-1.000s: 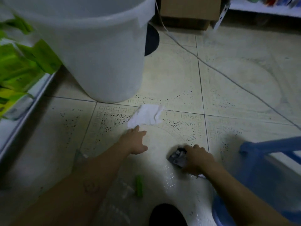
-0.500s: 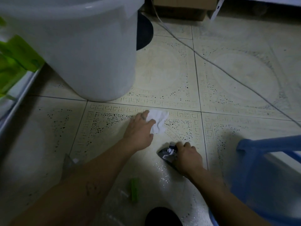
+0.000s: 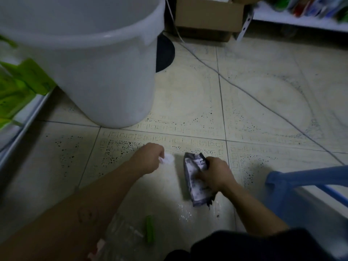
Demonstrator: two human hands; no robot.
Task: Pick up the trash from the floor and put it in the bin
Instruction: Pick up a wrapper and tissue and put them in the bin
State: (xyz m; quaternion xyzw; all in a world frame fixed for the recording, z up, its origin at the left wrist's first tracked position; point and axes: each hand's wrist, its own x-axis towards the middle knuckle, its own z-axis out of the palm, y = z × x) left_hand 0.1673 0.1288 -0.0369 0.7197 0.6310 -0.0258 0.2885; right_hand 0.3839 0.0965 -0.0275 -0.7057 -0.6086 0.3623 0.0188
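While left hand (image 3: 148, 160) grips tissue (image 3: 168, 158), right hand (image 3: 216, 174) grips wrapper (image 3: 195, 181)

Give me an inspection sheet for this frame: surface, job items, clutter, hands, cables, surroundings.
Surface: patterned tile floor, dim light, glistening patch near the person.
Job's things: white bin upright, open top; white tissue bunched in left hand; crumpled grey wrapper held by right hand.
Clutter: clear plastic bottle with green cap lying on the floor by the left forearm.
Hands: left hand closed on tissue; right hand closed on wrapper.
Cables: thin cable running diagonally across the tiles.
Surroundings: cardboard box, shelf with green packs, blue stool.
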